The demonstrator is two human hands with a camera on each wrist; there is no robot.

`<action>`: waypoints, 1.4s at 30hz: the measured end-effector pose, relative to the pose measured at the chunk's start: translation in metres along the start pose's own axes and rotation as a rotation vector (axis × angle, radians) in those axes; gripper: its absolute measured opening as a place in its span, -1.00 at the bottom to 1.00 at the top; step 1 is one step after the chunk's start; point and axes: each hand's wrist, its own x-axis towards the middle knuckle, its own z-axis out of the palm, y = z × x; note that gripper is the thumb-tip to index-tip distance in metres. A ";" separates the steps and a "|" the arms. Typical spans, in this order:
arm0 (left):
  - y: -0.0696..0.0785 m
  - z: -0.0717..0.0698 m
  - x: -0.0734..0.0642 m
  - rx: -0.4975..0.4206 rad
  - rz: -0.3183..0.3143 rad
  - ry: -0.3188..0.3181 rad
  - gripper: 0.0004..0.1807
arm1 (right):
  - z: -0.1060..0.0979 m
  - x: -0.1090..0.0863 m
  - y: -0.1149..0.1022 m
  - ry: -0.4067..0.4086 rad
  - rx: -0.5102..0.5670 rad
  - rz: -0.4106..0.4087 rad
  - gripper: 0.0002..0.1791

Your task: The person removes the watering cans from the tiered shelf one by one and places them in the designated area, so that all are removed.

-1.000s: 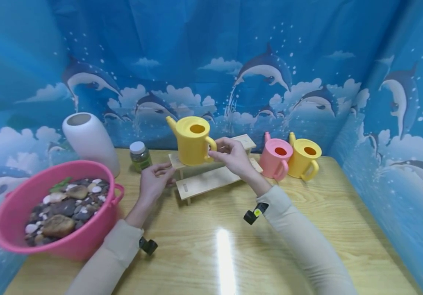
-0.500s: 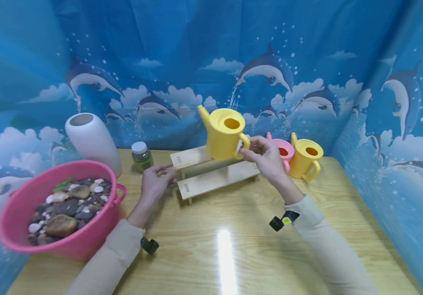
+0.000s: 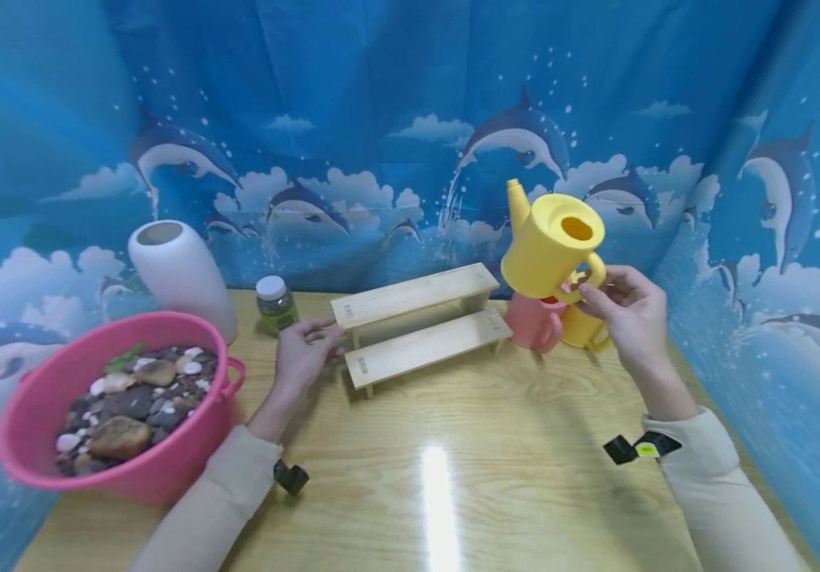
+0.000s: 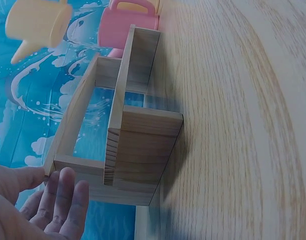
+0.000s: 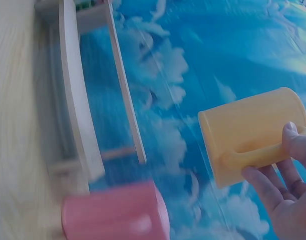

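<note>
My right hand (image 3: 635, 322) grips the handle of a yellow watering can (image 3: 553, 242) and holds it up in the air, tilted, its spout up and to the left. The same can (image 5: 255, 132) shows from the side in the right wrist view. My left hand (image 3: 300, 353) pinches the left end of the upper board of a two-step wooden stand (image 3: 417, 294). Thumb and fingertips (image 4: 67, 177) meet at that corner in the left wrist view. Below the raised can stand a pink watering can (image 3: 530, 322) and a second yellow watering can (image 3: 580, 327), partly hidden.
At the left stands a pink tub (image 3: 203, 397) of pebbles. Behind it leans a white vase (image 3: 184, 274), and a white-lidded jar (image 3: 276, 304) is beside my left hand. A dolphin-print curtain (image 3: 381, 119) closes off the back and sides of the wooden table (image 3: 524, 477).
My right hand has carried the yellow watering can up off the stand's upper step and to the right, over the other two cans, tilting it more. My left hand has stayed at the stand.
</note>
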 end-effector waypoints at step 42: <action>-0.004 -0.001 0.001 0.018 0.019 0.003 -0.61 | -0.159 -0.026 0.079 0.519 -0.219 0.411 -0.69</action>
